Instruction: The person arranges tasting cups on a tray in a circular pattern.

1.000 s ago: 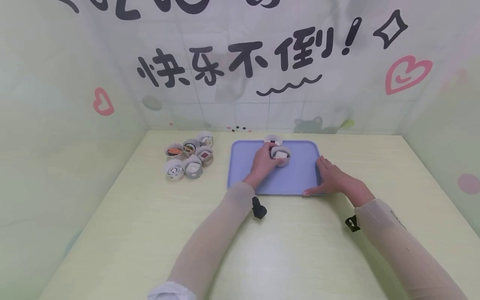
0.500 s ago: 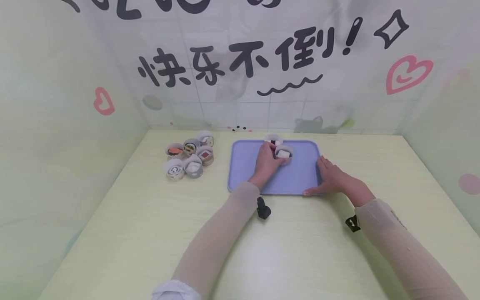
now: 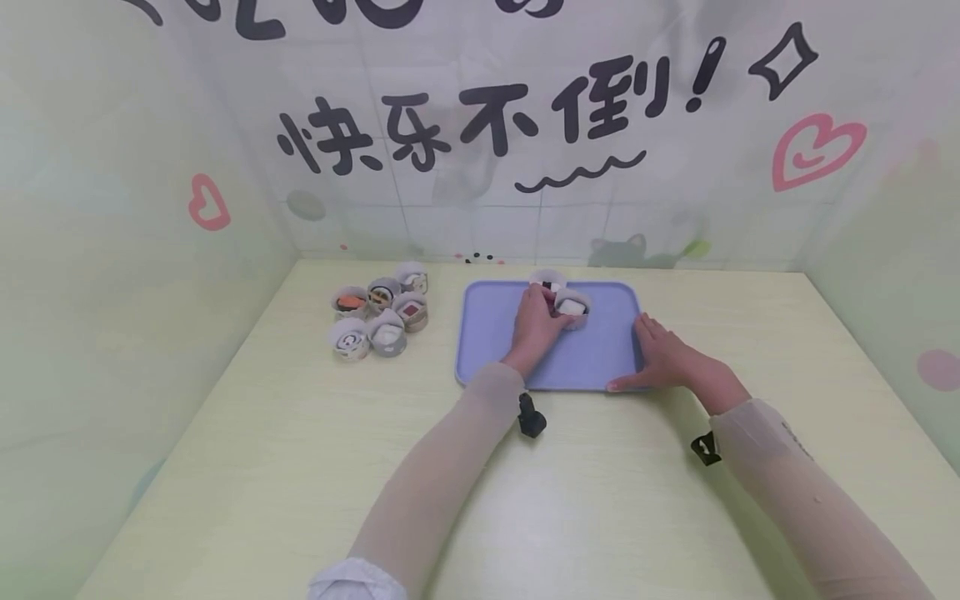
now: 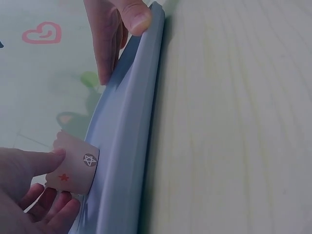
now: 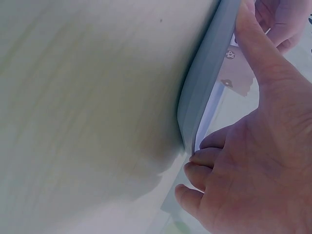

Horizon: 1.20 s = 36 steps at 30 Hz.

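Head view, starting at the left: six little cups sit bunched up on the pale table. One has an orange top, and one has a swirl (like a snail shell). Next comes the blue tray. The left hand reaches over it and pinches a white-topped cup, thumb on one side and fingers on the other. That cup is right of the tray's middle, toward the back; the left wrist view shows stars on its side. I can't tell if its bottom touches the tray. Just behind it, near the back rim, is another cup. Last, the right hand spreads around the tray's near right corner, thumb on the front rim and fingers along the side, not clenched.
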Tool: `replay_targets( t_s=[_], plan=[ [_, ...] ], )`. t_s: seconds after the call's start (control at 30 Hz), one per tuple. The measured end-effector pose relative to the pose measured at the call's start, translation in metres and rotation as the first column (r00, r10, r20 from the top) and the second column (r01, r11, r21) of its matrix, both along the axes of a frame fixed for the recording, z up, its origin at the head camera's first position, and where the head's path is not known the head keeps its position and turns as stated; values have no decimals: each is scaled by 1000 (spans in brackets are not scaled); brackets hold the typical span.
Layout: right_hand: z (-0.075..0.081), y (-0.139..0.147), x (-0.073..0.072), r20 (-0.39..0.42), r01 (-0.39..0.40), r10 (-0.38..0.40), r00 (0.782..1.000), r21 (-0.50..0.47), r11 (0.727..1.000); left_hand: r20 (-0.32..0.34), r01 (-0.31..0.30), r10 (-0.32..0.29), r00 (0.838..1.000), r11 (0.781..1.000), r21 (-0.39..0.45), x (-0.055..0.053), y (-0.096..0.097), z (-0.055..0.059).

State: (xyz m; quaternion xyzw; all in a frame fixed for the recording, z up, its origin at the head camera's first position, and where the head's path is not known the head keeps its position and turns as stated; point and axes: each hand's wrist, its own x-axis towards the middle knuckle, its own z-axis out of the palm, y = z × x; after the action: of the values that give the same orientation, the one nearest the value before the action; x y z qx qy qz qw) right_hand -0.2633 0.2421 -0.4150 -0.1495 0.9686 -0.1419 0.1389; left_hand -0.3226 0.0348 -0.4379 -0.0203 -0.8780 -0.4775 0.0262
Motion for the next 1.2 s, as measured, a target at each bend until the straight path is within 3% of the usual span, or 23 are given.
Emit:
replay_targets(
  t_s=[0.7, 1.2],
  plan=[
    [-1, 1, 0, -3, -3, 3, 1000, -1, 1000, -3, 1, -1, 1000, 999, 37, -2, -1, -1],
    [4, 0, 1, 6, -3, 3, 1000, -5, 1000, 11, 48, -49, 999, 997, 68, 1, -9, 9]
  ],
)
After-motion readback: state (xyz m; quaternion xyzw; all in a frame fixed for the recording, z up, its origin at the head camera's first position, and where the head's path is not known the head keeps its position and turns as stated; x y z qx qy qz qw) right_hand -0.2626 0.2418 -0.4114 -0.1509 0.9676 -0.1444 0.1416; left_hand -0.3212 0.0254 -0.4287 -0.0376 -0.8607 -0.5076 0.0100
